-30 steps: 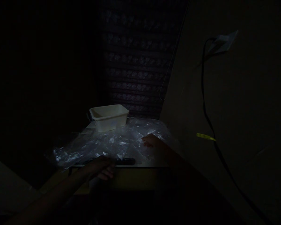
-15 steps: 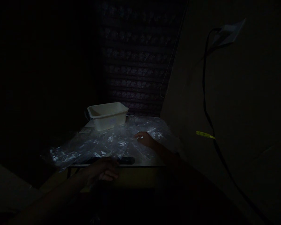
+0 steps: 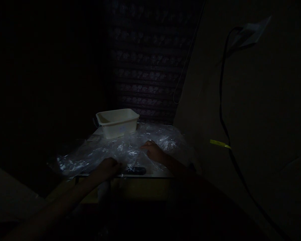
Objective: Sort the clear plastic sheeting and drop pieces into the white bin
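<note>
Clear crinkled plastic sheeting (image 3: 90,157) covers much of a small white table and catches faint light. At the table's front edge, my left hand (image 3: 107,168) is closed on the sheeting, its fingertips partly lost in the dark. My right hand (image 3: 154,152) lies over the middle of the table, with thumb and fingers pinched on the same plastic. Between the two hands, near the front edge, lies a dark, long object (image 3: 136,171), its kind unclear. A cream plastic tub (image 3: 120,129) stands upright behind the sheeting at the back left.
The white tabletop (image 3: 163,173) shows along the front edge. Behind it hangs a dark patterned blind (image 3: 147,77) with a thin cord. On the right wall, a black cable (image 3: 222,100) with a yellow tag (image 3: 219,144) runs down from a pale socket plate (image 3: 251,33).
My left hand has risen from below the table edge onto the sheeting, turning knuckles up. The right hand has moved slightly left, its fingers drawn closer together. The view has shifted a little.
</note>
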Motion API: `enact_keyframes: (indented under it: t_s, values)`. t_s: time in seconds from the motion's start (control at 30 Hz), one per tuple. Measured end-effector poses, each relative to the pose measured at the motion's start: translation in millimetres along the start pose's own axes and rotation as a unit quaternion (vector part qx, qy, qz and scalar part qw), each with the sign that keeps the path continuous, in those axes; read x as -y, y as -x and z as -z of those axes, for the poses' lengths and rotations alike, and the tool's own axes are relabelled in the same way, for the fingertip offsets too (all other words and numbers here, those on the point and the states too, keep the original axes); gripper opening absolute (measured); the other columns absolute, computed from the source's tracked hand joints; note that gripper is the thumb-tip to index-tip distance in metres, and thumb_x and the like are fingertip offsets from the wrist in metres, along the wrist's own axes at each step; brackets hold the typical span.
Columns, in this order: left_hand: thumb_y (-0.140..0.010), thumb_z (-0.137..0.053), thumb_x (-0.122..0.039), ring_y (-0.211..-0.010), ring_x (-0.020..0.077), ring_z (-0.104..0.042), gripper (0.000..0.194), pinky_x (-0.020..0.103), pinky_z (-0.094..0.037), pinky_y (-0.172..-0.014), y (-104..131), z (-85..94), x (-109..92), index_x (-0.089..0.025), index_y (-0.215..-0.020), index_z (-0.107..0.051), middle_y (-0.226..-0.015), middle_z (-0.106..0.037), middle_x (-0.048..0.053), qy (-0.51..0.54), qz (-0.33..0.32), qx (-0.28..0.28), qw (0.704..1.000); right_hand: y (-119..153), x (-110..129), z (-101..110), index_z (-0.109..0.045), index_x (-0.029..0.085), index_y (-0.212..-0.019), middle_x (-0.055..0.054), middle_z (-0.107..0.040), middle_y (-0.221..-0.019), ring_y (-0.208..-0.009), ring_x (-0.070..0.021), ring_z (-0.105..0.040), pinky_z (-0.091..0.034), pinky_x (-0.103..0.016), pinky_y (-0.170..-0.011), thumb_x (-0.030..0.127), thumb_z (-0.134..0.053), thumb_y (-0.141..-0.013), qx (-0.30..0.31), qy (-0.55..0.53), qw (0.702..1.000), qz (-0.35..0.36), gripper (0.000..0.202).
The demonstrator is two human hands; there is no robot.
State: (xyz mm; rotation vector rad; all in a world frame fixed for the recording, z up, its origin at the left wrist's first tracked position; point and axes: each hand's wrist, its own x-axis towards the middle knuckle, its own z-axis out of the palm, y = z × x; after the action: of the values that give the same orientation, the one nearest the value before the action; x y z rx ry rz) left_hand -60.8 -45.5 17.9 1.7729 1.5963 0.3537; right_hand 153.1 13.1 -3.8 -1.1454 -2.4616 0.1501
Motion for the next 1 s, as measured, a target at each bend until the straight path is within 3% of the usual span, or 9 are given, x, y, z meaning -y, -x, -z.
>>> enact_keyframes:
  t_s: [0.07,0.17,0.3,0.43,0.57,0.67,0.83,1.0]
  values:
    - [-0.062,-0.038,-0.033,-0.049,0.0142,-0.051,0.026,0.023,-0.037,-0.049,-6.5,3.0,-6.1,-0.015,-0.046,-0.049,-0.048,-0.053,0.003,-0.068,-0.099,-0.081,0.989,-0.6,-2.1,-1.8,-0.053,0.017,-0.090,-0.005,-0.049,-0.082,-0.080,-0.0132,-0.039,-0.032,-0.026,-0.071,0.003,-0.036,-0.056,-0.003,0.008,1.000,-0.002,0.041]
    - [-0.063,-0.036,-0.024,-0.061,0.0136,-0.052,0.022,0.023,-0.038,-0.057,-18.5,0.0,-16.8,-0.014,-0.072,-0.054,-0.071,-0.057,0.004,-0.046,-0.177,-0.121,0.976,-1.6,-4.7,-3.8,-0.053,0.017,-0.091,-0.005,-0.048,-0.081,-0.078,-0.0131,-0.039,-0.033,-0.026,-0.070,0.003,-0.036,-0.056,-0.004,0.011,1.000,0.000,0.041]
    - [-0.064,-0.032,-0.014,-0.049,0.0088,-0.052,0.036,0.019,-0.036,-0.039,-39.9,-11.3,-31.1,-0.010,-0.099,-0.038,-0.090,-0.052,0.010,0.125,-0.088,-0.088,0.984,-3.0,-4.2,-4.6,-0.053,0.017,-0.092,-0.005,-0.048,-0.081,-0.077,-0.0124,-0.040,-0.033,-0.025,-0.071,0.002,-0.035,-0.056,-0.003,0.006,1.000,0.004,0.042]
    - [-0.061,-0.034,-0.005,-0.040,0.0030,-0.048,0.044,0.015,-0.030,-0.032,-58.7,-16.2,-43.7,-0.012,-0.104,-0.030,-0.105,-0.041,0.014,0.222,-0.056,-0.061,0.971,-3.1,-2.1,-4.5,-0.053,0.018,-0.091,-0.004,-0.049,-0.080,-0.076,-0.0116,-0.041,-0.034,-0.024,-0.071,0.001,-0.035,-0.056,-0.004,0.001,1.000,0.000,0.042]
    - [-0.062,-0.036,-0.007,-0.037,0.0020,-0.047,0.041,0.015,-0.029,-0.032,-65.6,-16.5,-54.7,-0.012,-0.103,-0.030,-0.101,-0.044,0.015,0.231,-0.037,-0.041,0.971,-2.4,-2.5,-4.3,-0.052,0.018,-0.092,-0.004,-0.050,-0.083,-0.078,-0.0115,-0.042,-0.034,-0.024,-0.071,0.001,-0.034,-0.056,0.000,0.003,1.000,0.003,0.043]
    - [-0.064,-0.038,-0.011,-0.037,0.0036,-0.047,0.036,0.014,-0.028,-0.032,-67.9,-18.1,-61.0,-0.010,-0.100,-0.033,-0.085,-0.054,0.011,0.219,-0.022,-0.045,0.975,-2.8,-3.8,-4.2,-0.052,0.018,-0.092,-0.004,-0.050,-0.083,-0.077,-0.0118,-0.043,-0.034,-0.024,-0.071,0.002,-0.035,-0.057,0.008,0.015,1.000,-0.002,0.042]
    - [-0.061,-0.046,-0.016,-0.038,0.0069,-0.047,0.031,0.016,-0.033,-0.036,-78.1,-19.9,-62.0,-0.009,-0.091,-0.043,-0.059,-0.057,0.004,0.073,-0.053,-0.111,0.990,-4.3,-3.6,-3.5,-0.051,0.019,-0.094,-0.004,-0.050,-0.082,-0.078,-0.0122,-0.043,-0.035,-0.023,-0.069,0.004,-0.035,-0.058,0.017,0.034,0.999,-0.008,0.042]
    - [-0.056,-0.048,-0.014,-0.056,0.0127,-0.054,0.029,0.021,-0.039,-0.052,-83.3,-15.2,-56.0,-0.011,-0.085,-0.049,-0.061,-0.059,0.004,-0.051,-0.090,-0.173,0.980,-4.0,0.2,-1.0,-0.048,0.020,-0.099,-0.004,-0.050,-0.084,-0.079,-0.0123,-0.044,-0.034,-0.023,-0.069,0.005,-0.036,-0.061,0.035,0.049,0.998,-0.015,0.043]
